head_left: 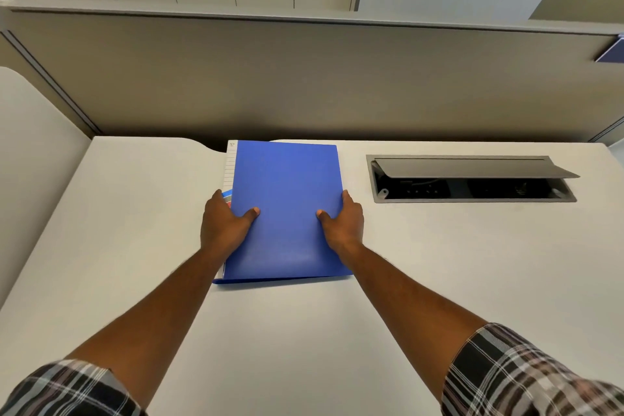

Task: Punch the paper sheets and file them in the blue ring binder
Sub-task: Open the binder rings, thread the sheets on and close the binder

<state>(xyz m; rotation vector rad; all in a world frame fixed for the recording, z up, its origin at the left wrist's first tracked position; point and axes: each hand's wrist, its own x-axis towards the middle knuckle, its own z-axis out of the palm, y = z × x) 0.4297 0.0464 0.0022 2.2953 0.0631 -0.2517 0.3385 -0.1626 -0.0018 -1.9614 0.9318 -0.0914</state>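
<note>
Two hands, left [224, 221] and right [342, 221], grip the smooth rectangular blue binder [287, 209], thumbs on top, fingers hidden.

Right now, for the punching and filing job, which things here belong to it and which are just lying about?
Belongs to the job:
blue ring binder, closed, gripped at its sides by the left hand and right hand
lined paper sticking out at the binder's left edge

Just there:
desk cable box, flap raised
grey partition

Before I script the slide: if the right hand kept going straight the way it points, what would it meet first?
The right hand, gripping the blue ring binder, points toward the grey partition. The desk ahead looks free until there, though depth is uncertain.
</note>
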